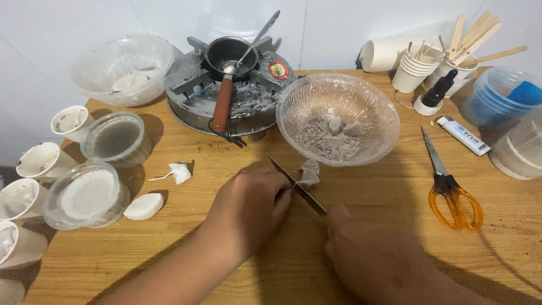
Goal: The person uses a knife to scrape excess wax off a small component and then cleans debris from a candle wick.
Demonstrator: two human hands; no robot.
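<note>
On the wooden table [169, 248], a white lighter [464, 135] with a small blue label lies flat near the right edge, just right of the orange-handled scissors [451, 189]. A round red-and-yellow sticker [278, 69] sits on the grey metal stove [228, 93], to the right of the small pan [228, 53] resting on it. Stacked white paper cups [412, 68] stand at the back right beside a blue plastic tub [502, 96].

A pale grey wax lump [309, 174] lies on the table just below the clear glass bowl [337, 116], which holds grey shavings and a few chunks. The left hand [251, 206] is curled closed beside the lump; what it grips cannot be told. The right hand [372, 257] is closed around the handle of a knife [298, 186], whose blade rests against the lump.
</note>
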